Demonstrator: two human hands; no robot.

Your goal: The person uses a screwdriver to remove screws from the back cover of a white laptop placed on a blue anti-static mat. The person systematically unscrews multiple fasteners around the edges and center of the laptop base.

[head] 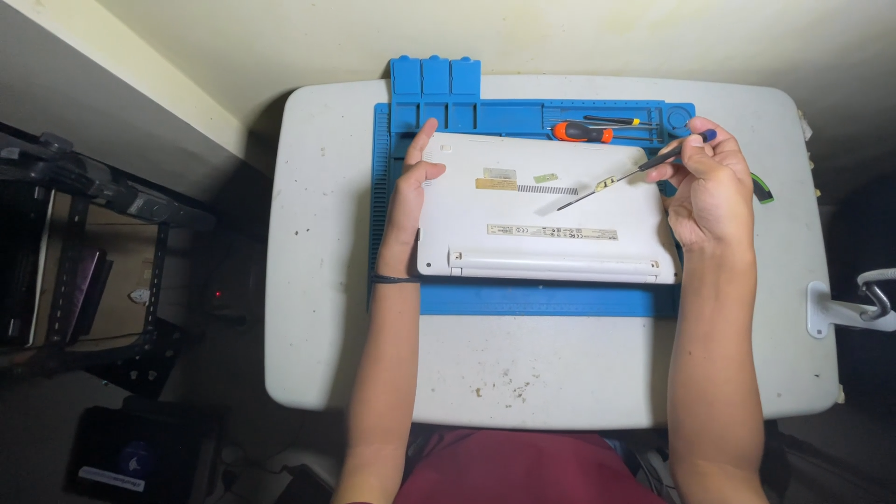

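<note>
A white plastic laptop (546,210), closed and turned underside up, is laid flat on a blue rubber work mat (551,301) at the centre of a white, scuffed plastic table (327,280). The left hand (411,191) is rested flat against the laptop's 9 o'clock edge, fingers spread and lying along the case, the thumb raised toward 12 o'clock; nothing is pinched in it. The right hand (711,187) is held at the laptop's 2 o'clock corner, its fingers pressed together around a thin black-shafted screwdriver with a blue cap (644,166). The shaft is slanted down toward 8 o'clock, and its tip is seen over the laptop's underside near a narrow vent strip; whether the tip touches the case cannot be told. At 12 o'clock from the laptop, in the mat's tray, an orange-and-black handled screwdriver (581,133) is laid beside a slim black-and-yellow screwdriver (611,120). A dark wire shelf rack (84,252) is seen well apart at 9 o'clock, off the table.
</note>
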